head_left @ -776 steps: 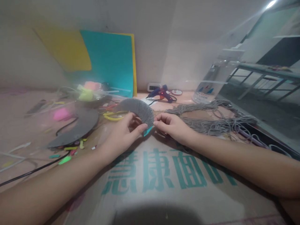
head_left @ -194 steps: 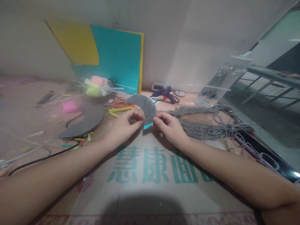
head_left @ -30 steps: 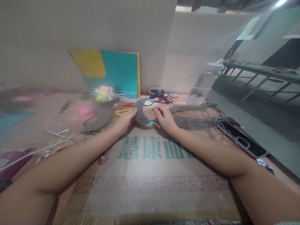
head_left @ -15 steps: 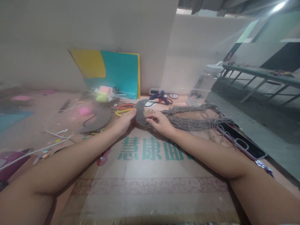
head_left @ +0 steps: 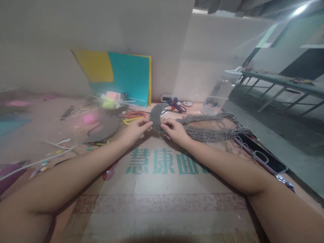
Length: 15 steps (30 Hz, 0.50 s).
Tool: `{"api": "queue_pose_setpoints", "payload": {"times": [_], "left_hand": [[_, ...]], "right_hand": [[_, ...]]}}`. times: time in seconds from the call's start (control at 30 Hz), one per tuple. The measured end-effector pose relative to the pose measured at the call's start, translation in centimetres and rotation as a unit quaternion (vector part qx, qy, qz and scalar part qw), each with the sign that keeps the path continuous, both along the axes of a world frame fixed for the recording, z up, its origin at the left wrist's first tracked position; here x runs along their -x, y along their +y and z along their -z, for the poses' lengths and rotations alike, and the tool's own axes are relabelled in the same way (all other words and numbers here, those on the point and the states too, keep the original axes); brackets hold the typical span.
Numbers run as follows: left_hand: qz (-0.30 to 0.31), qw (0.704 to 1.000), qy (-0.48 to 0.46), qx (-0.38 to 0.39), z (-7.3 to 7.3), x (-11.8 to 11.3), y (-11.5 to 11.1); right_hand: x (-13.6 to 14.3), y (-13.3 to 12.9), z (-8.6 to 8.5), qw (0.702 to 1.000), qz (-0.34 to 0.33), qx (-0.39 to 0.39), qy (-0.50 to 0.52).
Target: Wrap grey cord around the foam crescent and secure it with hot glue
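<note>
A grey crescent-shaped piece is upright between my two hands, above the middle of the table. My left hand pinches its lower left edge between thumb and fingers. At its lower right edge, my right hand has thumb and fingertips closed on it. Just to the right lies a long bundle of grey yarn. Behind the piece is a blue glue gun. Orange and yellow pipe cleaners lie left of the piece, behind my left hand.
A phone lies at the right table edge, with a clear bottle behind the yarn. Coloured sheets lean on the wall. Left are a dark grey sheet, a pink block and white cords.
The grey piece has turned and shifted slightly, its curved tip now pointing up and right. My left fingers have moved down to its lower edge, and my right fingers have closed in on it.
</note>
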<state>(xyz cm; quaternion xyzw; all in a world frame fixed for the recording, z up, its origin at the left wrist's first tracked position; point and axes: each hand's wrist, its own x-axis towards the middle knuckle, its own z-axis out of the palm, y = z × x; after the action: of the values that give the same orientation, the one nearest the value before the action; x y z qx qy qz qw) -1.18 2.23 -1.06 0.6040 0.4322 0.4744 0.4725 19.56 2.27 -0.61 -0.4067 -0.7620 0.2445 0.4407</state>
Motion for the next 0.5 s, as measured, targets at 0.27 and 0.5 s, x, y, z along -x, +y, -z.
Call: {"api": "queue_pose_setpoints", "payload": {"times": [0.27,0.5], "left_hand": [[-0.014,0.999,0.027,-0.019,0.29,0.16,0.1],[0.058,0.997,0.016,-0.045,0.03,-0.02,-0.13]], "right_hand": [[0.04,-0.25,-0.26,0.999,-0.015,0.031,0.022],[-0.12,0.2,0.07,0.993,-0.078,0.076,0.053]]}}
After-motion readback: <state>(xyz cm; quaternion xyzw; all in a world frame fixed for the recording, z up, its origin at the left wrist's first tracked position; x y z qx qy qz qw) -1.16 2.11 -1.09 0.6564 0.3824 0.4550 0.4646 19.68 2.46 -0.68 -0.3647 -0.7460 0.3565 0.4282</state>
